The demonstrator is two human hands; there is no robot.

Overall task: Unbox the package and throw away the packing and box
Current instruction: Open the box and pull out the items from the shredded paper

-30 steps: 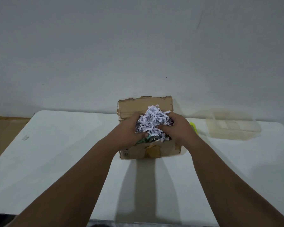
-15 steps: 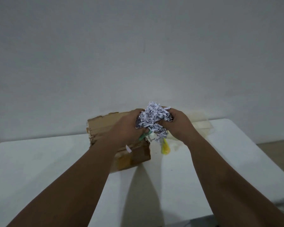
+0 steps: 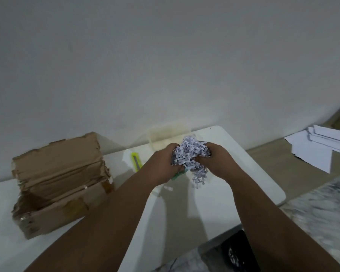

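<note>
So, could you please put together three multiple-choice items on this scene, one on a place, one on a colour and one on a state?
1. Where is the cardboard box?
A. On the table, left of both hands
B. On the floor
C. In the left hand

2. What colour is the utility knife?
A. Red
B. Yellow-green
C. Black

3. What state is the box in?
A. Taped shut
B. Flattened
C. Open, flap up

Answers: 1 A, it sits on the white table; 2 B, its casing is yellow-green; 3 C, the flap stands up while the left hand and right hand clutch shredded paper.
</note>
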